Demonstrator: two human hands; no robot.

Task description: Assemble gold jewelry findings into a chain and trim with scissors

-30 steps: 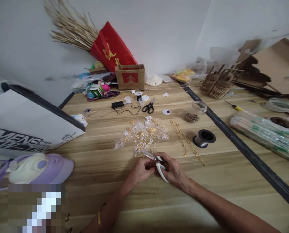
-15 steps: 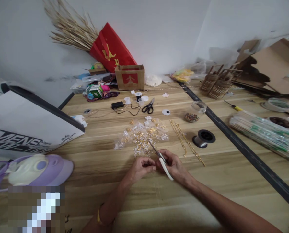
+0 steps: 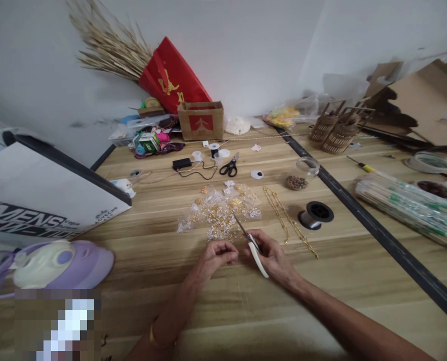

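Head view: big black letters reading "MENS" ran across the white paper bag (image 3: 39,200) at the left, with the smaller print beside them too fine to read. At the back, the red bag (image 3: 173,75) carried a gold figure and the small cardboard box (image 3: 201,119) a red emblem; no words could be made out on either.

Down at the near edge, the right hand (image 3: 272,256) had its fingers wrapped tight around the white-handled snips (image 3: 257,258), metal tip aimed up and away at the heap of gold findings (image 3: 221,210). 1 second before, that tip lay almost level, pointing left across the other hand; it had since swung upright and the 2 hands had eased a little apart. The left hand (image 3: 214,256) sat just beside the snips, fingers curled shut in a pinch, whatever was between them too small to tell.

The findings glittered inside crinkled clear packets, loose and lumpy. A thin gold chain (image 3: 287,220) trailed in 2 strands to the right of them, near a round black spool (image 3: 315,214). Black-handled scissors (image 3: 229,165) lay farther back. The tabletop (image 3: 208,311) was pale wood planks with visible grain.
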